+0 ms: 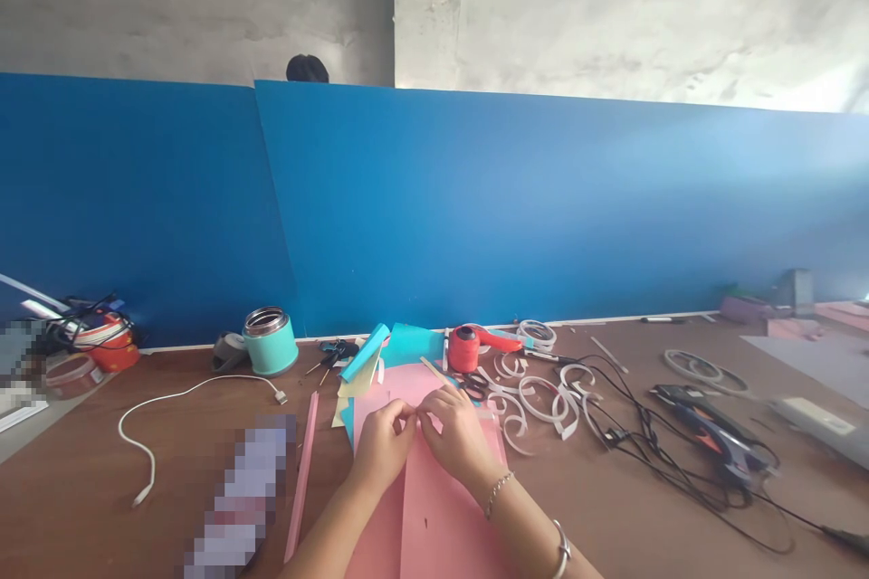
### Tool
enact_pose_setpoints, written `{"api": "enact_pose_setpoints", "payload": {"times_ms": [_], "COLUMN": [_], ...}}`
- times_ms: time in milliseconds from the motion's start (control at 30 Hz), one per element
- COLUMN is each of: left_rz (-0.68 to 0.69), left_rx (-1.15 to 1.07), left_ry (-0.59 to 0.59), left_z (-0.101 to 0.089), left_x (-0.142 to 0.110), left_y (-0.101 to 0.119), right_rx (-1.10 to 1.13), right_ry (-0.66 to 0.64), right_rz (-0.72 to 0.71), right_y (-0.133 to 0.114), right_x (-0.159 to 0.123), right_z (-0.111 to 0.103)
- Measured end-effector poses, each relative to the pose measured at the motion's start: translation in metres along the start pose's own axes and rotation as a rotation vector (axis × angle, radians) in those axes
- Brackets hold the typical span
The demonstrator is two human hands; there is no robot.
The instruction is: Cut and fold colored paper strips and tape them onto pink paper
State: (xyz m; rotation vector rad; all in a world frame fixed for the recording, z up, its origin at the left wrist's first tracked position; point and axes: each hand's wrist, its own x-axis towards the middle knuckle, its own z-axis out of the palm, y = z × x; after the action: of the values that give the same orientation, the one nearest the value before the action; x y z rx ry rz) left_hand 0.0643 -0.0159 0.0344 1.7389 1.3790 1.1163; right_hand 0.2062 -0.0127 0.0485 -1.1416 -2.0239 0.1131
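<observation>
My left hand (384, 448) and my right hand (458, 434) meet fingertip to fingertip above pink paper (434, 520). Both are closed in a pinch, and what lies between the fingers is too small or hidden to make out. The paper has a lengthwise crease or edge under my wrists. Just beyond my right fingers lies a thin cream strip (434, 370). Blue paper (415, 340) sticks out past the far end of the pink paper. Dark-handled scissors (475, 387) sit close to the right hand, partly covered.
Behind the hands is a red hair dryer-like tool (465, 349). White curled strips (539, 398) and a corded tool (720, 443) occupy the right. On the left are a turquoise container (272, 346), a white cable (183, 393) and a pink strip (302, 475). A blue partition (489, 208) stands behind.
</observation>
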Motion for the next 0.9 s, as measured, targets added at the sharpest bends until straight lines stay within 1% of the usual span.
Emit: {"api": "enact_pose_setpoints", "payload": {"times_ms": [133,533,733,833,900], "left_rz": [0.001,0.009,0.021,0.014,0.014], "left_rx": [-0.017,-0.073,-0.056,-0.059,-0.052], "left_ry": [0.005,-0.002,-0.002,0.004,0.0], "left_z": [0.0004,0.0003,-0.001,-0.0016,-0.0016], "left_x": [-0.0005,-0.0006,-0.0012,-0.0005,0.0001], "left_y": [0.0002,0.001,0.0032,0.0013,-0.0007], "right_rx": [0.002,0.139,0.09,0.071,0.08], "right_ry": [0.027,0.054,0.058,0.05,0.021], "right_rz": [-0.01,0.079,0.114,0.087,0.05], "right_y": [-0.0028,-0.0013,0.0003,0.0036,0.006], "right_x": [0.0008,0.0013,0.0011,0.0008,0.0008], "right_z": [0.0006,0.001,0.0014,0.0024,0.0027]}}
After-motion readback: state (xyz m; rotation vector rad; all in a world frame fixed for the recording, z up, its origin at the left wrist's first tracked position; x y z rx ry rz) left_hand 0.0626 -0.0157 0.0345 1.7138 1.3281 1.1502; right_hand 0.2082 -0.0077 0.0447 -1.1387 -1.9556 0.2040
